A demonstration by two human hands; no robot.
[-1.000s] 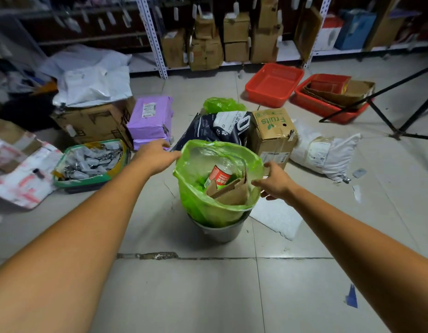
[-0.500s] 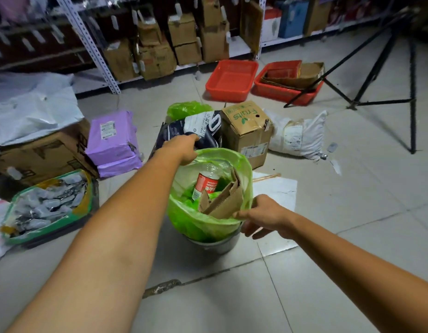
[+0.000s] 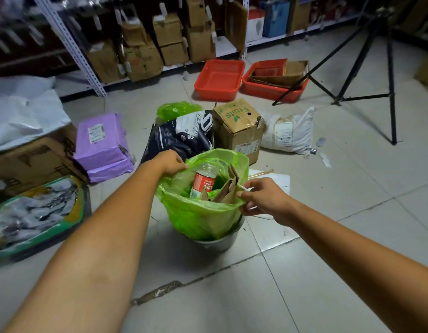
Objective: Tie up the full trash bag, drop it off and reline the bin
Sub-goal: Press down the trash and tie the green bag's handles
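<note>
A green trash bag (image 3: 201,217) stands open in a small grey bin (image 3: 220,242) on the tiled floor. Inside the bag I see a plastic bottle with a red label (image 3: 204,182) and folded brown cardboard (image 3: 228,191). My left hand (image 3: 172,162) pinches the bag's rim on its far left side. My right hand (image 3: 261,198) pinches the rim on the near right side. The rim is pulled up clear of the bin's edge. Another green bag (image 3: 177,110) lies on the floor behind the pile.
Right behind the bin are a black printed sack (image 3: 179,137), a "Fruits" carton (image 3: 239,129) and a white sack (image 3: 289,131). Purple parcels (image 3: 102,145) and a green tray (image 3: 37,212) lie at the left. Red baskets (image 3: 220,79) and a black tripod (image 3: 366,68) stand farther back.
My left hand moved from beside the bag onto its far rim and closed on it. My right hand shifted along the near rim and gripped it. The rim has lifted off the bin.
</note>
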